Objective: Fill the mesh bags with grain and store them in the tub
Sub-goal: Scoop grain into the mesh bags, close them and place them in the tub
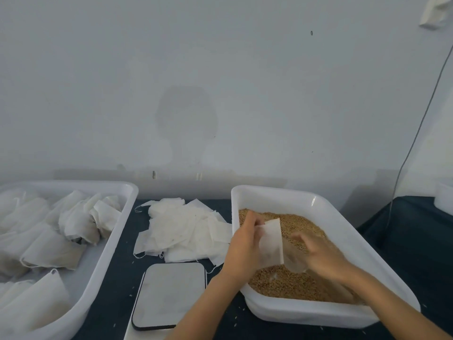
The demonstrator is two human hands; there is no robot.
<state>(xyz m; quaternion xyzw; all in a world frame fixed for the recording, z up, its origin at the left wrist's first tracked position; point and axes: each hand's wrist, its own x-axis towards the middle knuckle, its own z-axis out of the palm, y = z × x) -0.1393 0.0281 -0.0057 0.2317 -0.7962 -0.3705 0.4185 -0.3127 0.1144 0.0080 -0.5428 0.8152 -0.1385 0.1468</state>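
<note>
- pale grey wall (220, 82) fills the upper half of the view, with a thin cable (416, 133) hanging down its right side and a scrap of white material (434, 11) in the top right corner.
- below it lies a dark blue surface (117, 290) scattered with a few loose grains.
- white tub of grain (343, 231) stands on the right of the surface; the brown grain (289, 283) covers its floor.
- left hand (245, 244) reaches over the near left wall of that tub and pinches an empty mesh bag (270, 244), fingers curled on the bag's left edge, holding it upright just above the grain.
- right hand (321, 253) is inside the same tub, just right of the bag and close above the grain; it is blurred, so i cannot tell whether its fingers are curled or straight, or whether they hold anything.
- a pile of flat empty bags (186, 229) lies on the surface between the two tubs, just left of the left hand, with thin drawstrings trailing at its edges.
- second white tub (115, 241) sits at the far left, well apart from both hands, and holds many filled bags (49, 246) lying in rows.
- a flat grey rounded rectangle with a dark rim, maybe a scale (171, 294), lies near the front edge between the tubs, beside the left forearm.
</note>
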